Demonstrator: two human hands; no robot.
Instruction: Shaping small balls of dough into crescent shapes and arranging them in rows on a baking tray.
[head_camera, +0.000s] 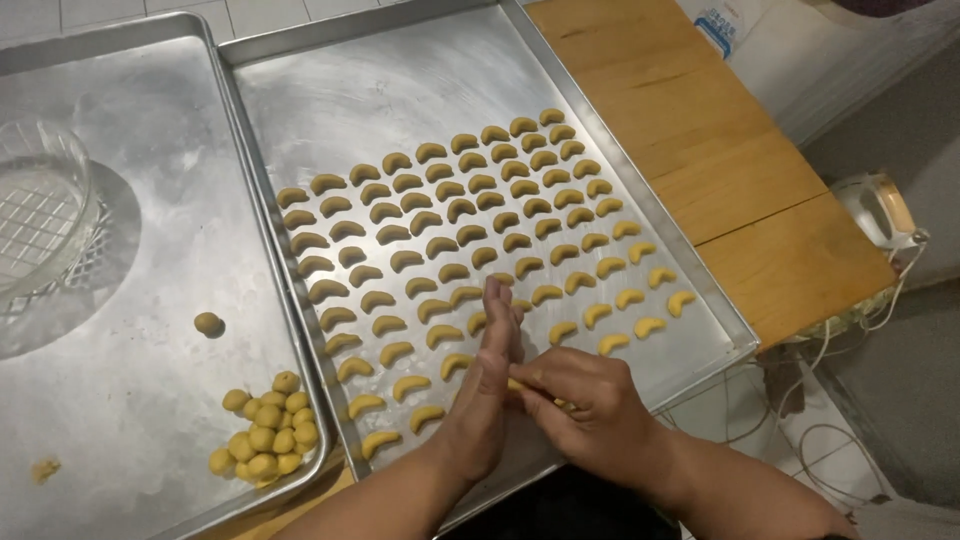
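My left hand (482, 390) stands on edge over the near part of the right metal tray (420, 80), fingers straight and together. My right hand (585, 405) presses against its palm, fingers pinching a small piece of yellow dough (516, 385) that shows between the two hands. Rows of crescent-shaped dough pieces (455, 240) cover the tray just beyond my fingertips. On the left tray (130, 290) lies a pile of small dough balls (268, 432), with one single ball (207, 323) apart from it.
A clear glass bowl (40, 215) sits at the left tray's far left. A wooden tabletop (700, 150) runs along the right of the trays. White cables (830, 400) and a small white appliance (880, 205) lie past the table's right edge.
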